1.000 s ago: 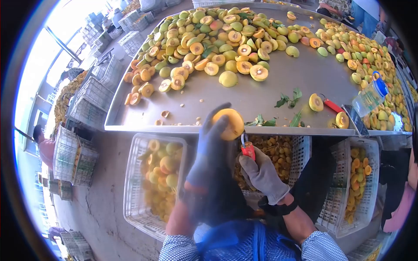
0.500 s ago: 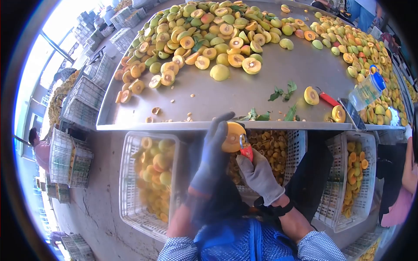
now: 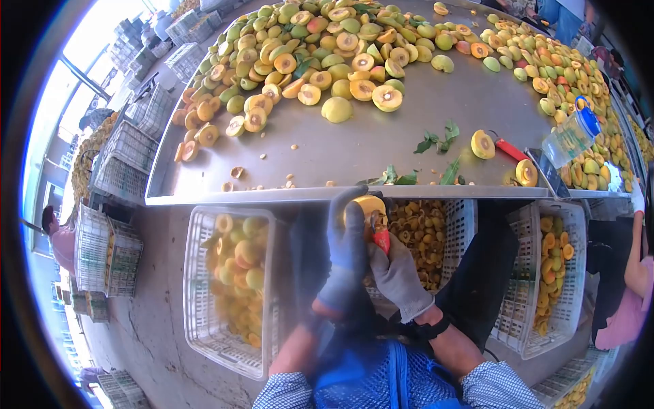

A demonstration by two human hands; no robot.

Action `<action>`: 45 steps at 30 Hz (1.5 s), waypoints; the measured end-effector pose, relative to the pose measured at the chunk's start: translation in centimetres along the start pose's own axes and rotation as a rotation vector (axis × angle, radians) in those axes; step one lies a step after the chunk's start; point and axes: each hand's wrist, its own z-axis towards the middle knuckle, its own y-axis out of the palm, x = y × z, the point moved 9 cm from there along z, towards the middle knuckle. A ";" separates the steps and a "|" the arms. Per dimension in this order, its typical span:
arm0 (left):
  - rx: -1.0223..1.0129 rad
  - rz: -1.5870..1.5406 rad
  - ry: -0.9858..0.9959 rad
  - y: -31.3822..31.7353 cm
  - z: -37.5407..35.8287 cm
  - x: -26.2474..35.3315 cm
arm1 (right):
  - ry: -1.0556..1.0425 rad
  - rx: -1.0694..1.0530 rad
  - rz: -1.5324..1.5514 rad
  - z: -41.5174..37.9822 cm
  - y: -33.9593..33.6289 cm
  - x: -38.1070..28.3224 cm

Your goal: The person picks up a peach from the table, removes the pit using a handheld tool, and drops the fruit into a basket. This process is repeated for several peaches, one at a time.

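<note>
My left hand (image 3: 345, 235), in a grey glove, is wrapped around a halved yellow peach (image 3: 371, 204) just below the table edge. The gloved right hand (image 3: 398, 269) grips a red-handled pitting knife (image 3: 381, 238), with its metal end against the cut face of the peach. My left fingers and the tool cover part of that face, so how deep the metal sits is hidden. Beneath both hands, a crate (image 3: 462, 242) holds many small brown-orange pieces that look like pits or cut-out cores.
Halved peaches (image 3: 337, 109) are heaped on the metal table (image 3: 286, 163). A red-handled tool (image 3: 509, 150), a phone (image 3: 550, 176) and a water bottle (image 3: 571, 142) lie at right. Crates of peaches stand left (image 3: 194, 300) and right (image 3: 575, 300). Another person's gloved hand (image 3: 637, 198) shows at far right.
My left hand has turned and closed further around the peach half. The pitting knife's metal loop, clear of view before, now sits against the fruit and is partly hidden.
</note>
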 end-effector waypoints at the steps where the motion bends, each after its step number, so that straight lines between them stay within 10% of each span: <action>1: -0.022 0.006 0.014 0.1 0.1 0.0 | -0.001 0.006 0.000 0.1 -0.2 -0.1; 22: -0.200 0.087 -0.183 1.0 0.7 0.2 | 0.057 -0.085 0.048 -0.9 0.6 2.2; 30: -0.333 0.080 -0.107 2.2 0.9 0.2 | 0.641 -0.336 0.684 -3.1 2.6 3.1; 33: -0.266 0.101 -0.088 1.9 0.8 -0.3 | 0.137 -0.213 0.117 -1.2 0.9 2.7; 37: -0.247 0.194 -0.049 1.9 0.7 -0.2 | 0.064 -0.226 0.194 -1.2 1.0 3.2; 39: -0.303 0.271 0.145 2.4 0.5 1.6 | 0.565 -0.306 0.527 -2.9 2.2 4.6; 45: -0.397 0.107 -0.160 2.8 1.0 0.9 | 0.645 -0.347 0.586 -3.7 2.4 2.9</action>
